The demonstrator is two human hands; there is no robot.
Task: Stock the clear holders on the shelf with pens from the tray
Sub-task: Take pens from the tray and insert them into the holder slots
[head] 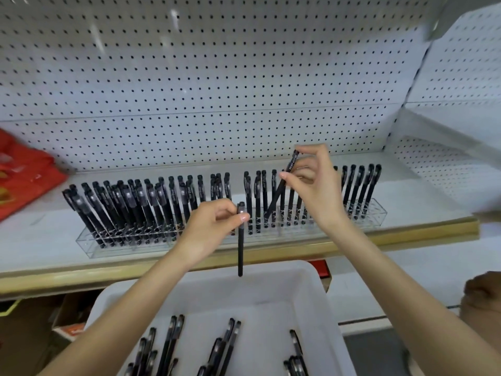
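Note:
Two long clear holders (89, 244) stand in a row on the white shelf (40, 240), filled with several upright black pens (168, 202). My left hand (208, 226) pinches one black pen (240, 251) near its cap; it hangs upright in front of the holders, above the tray. My right hand (314, 185) pinches a second black pen (282, 185) tilted, with its lower tip down among the pens in the right holder (379, 215). A white tray (271, 283) below holds several loose black pens (225, 346).
White pegboard (217, 77) backs the shelf. A red plastic bag (24, 175) lies at the shelf's left end. A gold strip (406, 234) edges the shelf front. Cardboard boxes (70, 321) sit below left. A brown object (482, 289) shows at the right edge.

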